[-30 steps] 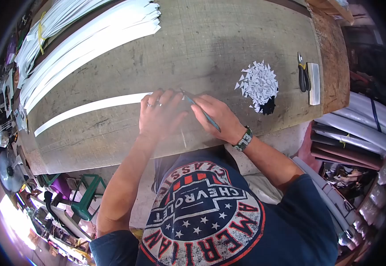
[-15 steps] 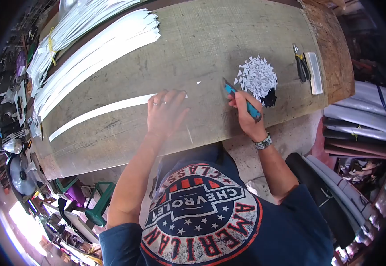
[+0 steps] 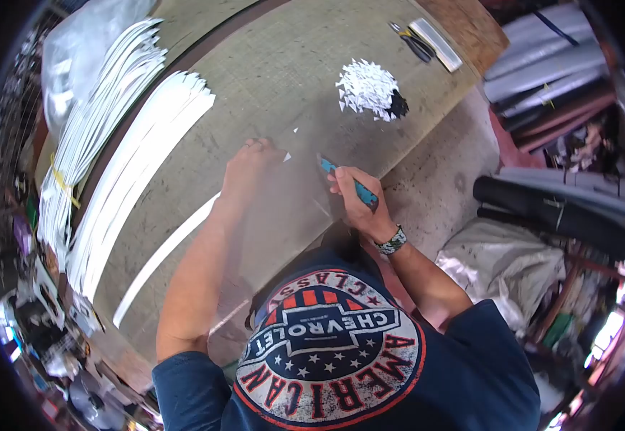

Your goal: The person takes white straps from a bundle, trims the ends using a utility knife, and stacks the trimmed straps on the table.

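Lying across the worn grey-brown worktable (image 3: 269, 82), a long, narrow, curved white strip (image 3: 159, 253) runs up under the left forearm toward the left hand (image 3: 249, 161). This hand rests over the strip's upper end, its fingers blurred; I cannot tell whether they pinch it or only press. A white pointed tip (image 3: 287, 156) shows just beside them. The right hand (image 3: 359, 200) has its fingers wrapped around a teal-blue utility knife (image 3: 327, 166), the blade angled toward that tip but apart from it. Near both, 1 small white triangular piece (image 3: 296, 130) lies alone. Farther out sits a heap of white triangular pieces (image 3: 368, 86), black scraps (image 3: 399, 105) against its edge. Beyond are black-and-yellow-handled pliers (image 3: 414, 44) beside a pale rectangular block (image 3: 434, 45). On the left lie 2 bundles of white strips (image 3: 143, 169).
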